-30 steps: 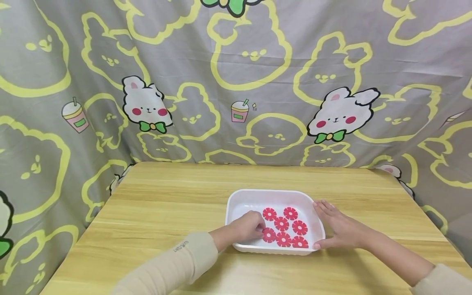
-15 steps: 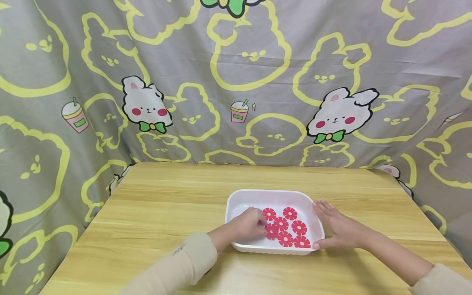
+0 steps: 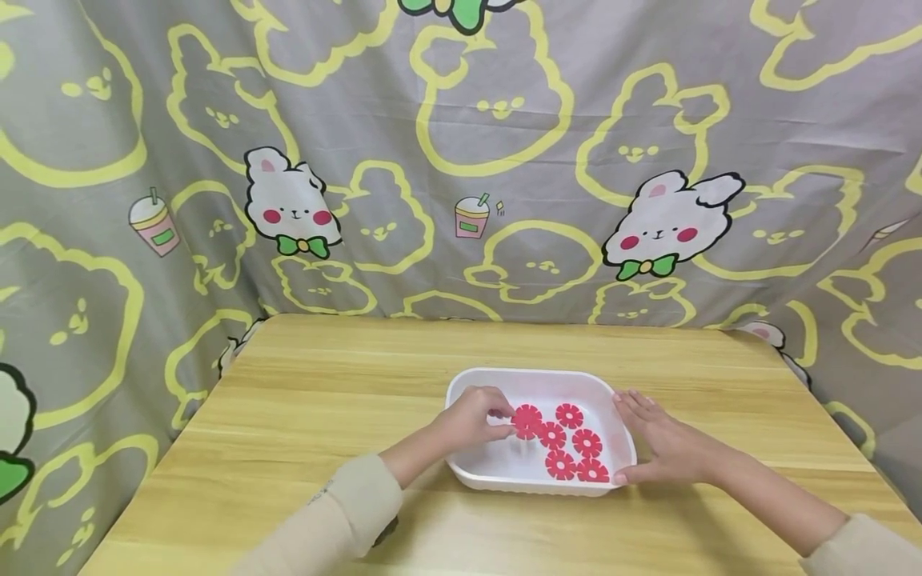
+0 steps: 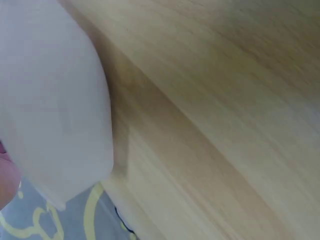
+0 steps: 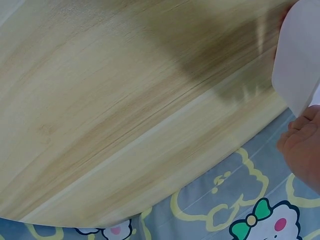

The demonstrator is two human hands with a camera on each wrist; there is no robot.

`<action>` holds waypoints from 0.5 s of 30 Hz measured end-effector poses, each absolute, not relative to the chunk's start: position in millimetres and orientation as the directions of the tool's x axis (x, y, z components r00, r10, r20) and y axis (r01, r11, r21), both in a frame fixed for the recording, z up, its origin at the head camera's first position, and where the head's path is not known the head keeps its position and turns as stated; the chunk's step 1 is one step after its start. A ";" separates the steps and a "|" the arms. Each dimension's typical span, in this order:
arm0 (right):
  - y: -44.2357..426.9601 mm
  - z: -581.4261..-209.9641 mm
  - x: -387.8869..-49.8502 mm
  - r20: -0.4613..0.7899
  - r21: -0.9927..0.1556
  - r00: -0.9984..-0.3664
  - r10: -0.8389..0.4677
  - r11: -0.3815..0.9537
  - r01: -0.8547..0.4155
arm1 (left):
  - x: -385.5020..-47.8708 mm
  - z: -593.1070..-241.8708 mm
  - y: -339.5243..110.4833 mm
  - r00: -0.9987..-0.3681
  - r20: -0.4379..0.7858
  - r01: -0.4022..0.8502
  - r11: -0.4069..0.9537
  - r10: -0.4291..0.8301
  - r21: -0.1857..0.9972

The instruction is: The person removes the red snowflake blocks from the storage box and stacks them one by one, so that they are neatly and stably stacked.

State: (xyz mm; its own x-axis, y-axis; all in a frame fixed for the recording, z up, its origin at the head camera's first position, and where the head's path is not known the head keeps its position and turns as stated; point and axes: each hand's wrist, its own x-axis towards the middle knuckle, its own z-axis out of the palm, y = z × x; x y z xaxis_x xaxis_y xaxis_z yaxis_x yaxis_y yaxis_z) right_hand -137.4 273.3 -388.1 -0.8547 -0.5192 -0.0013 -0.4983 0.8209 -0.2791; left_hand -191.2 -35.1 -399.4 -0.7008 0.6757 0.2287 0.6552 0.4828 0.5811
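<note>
The left hand (image 3: pixel 475 420) reaches over the left end of a white plastic tray (image 3: pixel 461 472) with rounded corners, its thumb and forefinger together on the edge of a flat, round, bright red disc (image 3: pixel 529 426) with notches cut round its rim. That disc lies at the fingertips, on the side towards the tray's right end, within its walls; its lower side is hidden, so I cannot tell whether it touches the tray's floor. The other red notched discs (image 3: pixel 564 459) lie in the tray between it and the right end, some overlapping or touching. The right hand (image 3: pixel 673 448) rests against the tray's right end with straight fingers by the far corner and thumb spread to the near one, clamped on none of the discs. Only the head view shows the discs plainly and both beige sleeves (image 3: pixel 324 520). The left wrist view gives the smooth outer face of the tray's left end wall (image 4: pixel 60 110), and the right wrist view shows fingers (image 5: pixel 302 142) at the rim from outside. Around the tray spreads a wood-grain tabletop (image 3: pixel 324 384), and beyond it hangs a grey curtain (image 3: pixel 533 280) printed with yellow outlines and white rabbits.
</note>
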 end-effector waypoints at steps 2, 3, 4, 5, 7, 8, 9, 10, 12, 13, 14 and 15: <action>273.4 -388.0 -137.7 -0.003 -0.284 -0.856 -0.518 0.821 -0.496 | -190.2 -396.3 -40.0 -0.712 0.220 0.643 0.493 0.667 0.585; 273.3 -388.0 -137.8 -0.004 -0.288 -0.856 -0.517 0.820 -0.494 | -189.5 -394.9 -42.9 -0.717 0.214 0.637 0.499 0.663 0.588; 273.1 -388.0 -137.8 -0.006 -0.292 -0.856 -0.517 0.820 -0.492 | -189.0 -393.5 -46.1 -0.717 0.217 0.638 0.498 0.662 0.588; 273.0 -388.1 -137.8 -0.007 -0.293 -0.856 -0.517 0.820 -0.492 | -188.6 -392.7 -49.4 -0.720 0.217 0.636 0.501 0.659 0.587; 272.7 -388.0 -137.8 -0.008 -0.295 -0.856 -0.518 0.819 -0.493 | -187.7 -391.6 -56.4 -0.722 0.225 0.639 0.505 0.654 0.581; 272.7 -388.0 -137.7 -0.008 -0.296 -0.855 -0.519 0.818 -0.494 | -187.5 -391.6 -60.0 -0.723 0.230 0.641 0.508 0.651 0.576; 272.6 -387.8 -137.7 -0.006 -0.295 -0.854 -0.521 0.817 -0.496 | -187.1 -391.4 -63.6 -0.728 0.233 0.639 0.515 0.644 0.572; 272.6 -387.7 -137.6 -0.005 -0.294 -0.853 -0.522 0.816 -0.498 | -186.7 -391.9 -67.2 -0.730 0.244 0.642 0.517 0.639 0.566; 272.7 -387.4 -137.6 -0.002 -0.292 -0.852 -0.523 0.816 -0.500 | -185.7 -393.3 -73.4 -0.739 0.260 0.639 0.526 0.621 0.562; 272.8 -387.1 -137.6 -0.002 -0.291 -0.853 -0.522 0.816 -0.499 | -185.1 -394.1 -76.2 -0.742 0.271 0.640 0.526 0.613 0.560; 272.8 -386.8 -137.6 -0.002 -0.291 -0.853 -0.522 0.817 -0.499 | -184.4 -395.3 -78.8 -0.743 0.284 0.641 0.522 0.606 0.562; 272.8 -386.5 -137.6 -0.002 -0.289 -0.853 -0.522 0.817 -0.499 | -183.5 -396.2 -80.9 -0.745 0.296 0.641 0.520 0.598 0.565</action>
